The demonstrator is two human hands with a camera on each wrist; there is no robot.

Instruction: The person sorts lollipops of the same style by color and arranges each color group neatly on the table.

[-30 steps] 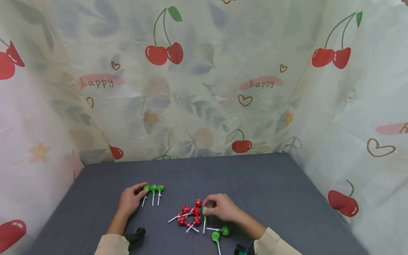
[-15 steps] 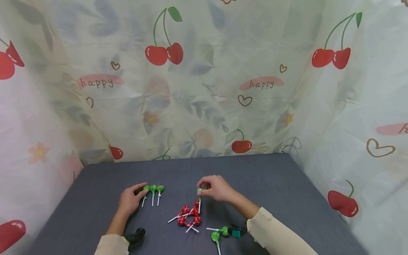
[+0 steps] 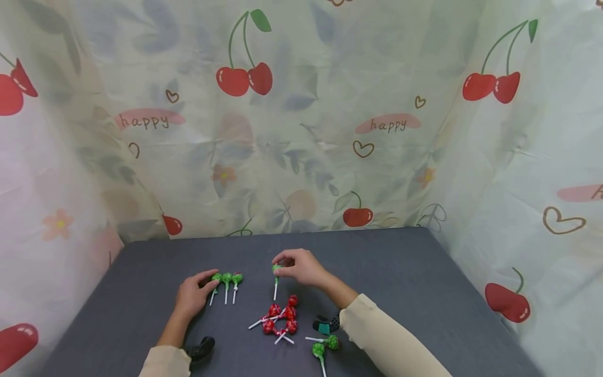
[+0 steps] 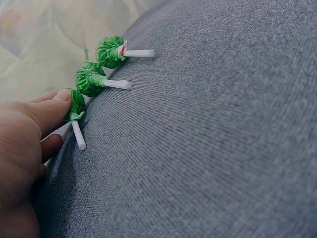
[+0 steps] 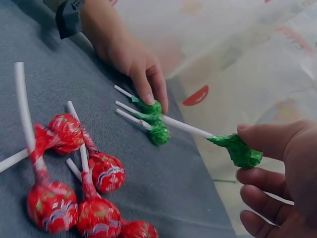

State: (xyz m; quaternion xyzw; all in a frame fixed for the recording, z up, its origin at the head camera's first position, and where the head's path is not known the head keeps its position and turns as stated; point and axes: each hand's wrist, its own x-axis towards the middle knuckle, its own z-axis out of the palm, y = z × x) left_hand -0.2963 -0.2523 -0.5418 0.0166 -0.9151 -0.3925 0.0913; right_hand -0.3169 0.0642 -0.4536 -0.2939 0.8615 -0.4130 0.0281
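Observation:
My left hand rests at the left end of a row of three green-wrapped lollipops, thumb and finger pinching the head of the leftmost lollipop. Beside it lie the middle lollipop and the right-hand one, white sticks toward me. Further right, my right hand pinches another green lollipop by its wrapped head, between thumb and index finger. Its stick points toward me in the head view. Just in front of that hand is a loose cluster of several red lollipops, their sticks crossing.
Two more green lollipops lie near the right forearm, one with its stick sideways, the other pointing toward me. Dark grey cloth covers the table. A cherry-print curtain encloses its back and sides.
My right hand has carried its green lollipop from beside the red cluster, away from me and then left, toward the green row. The left hand has stayed in place.

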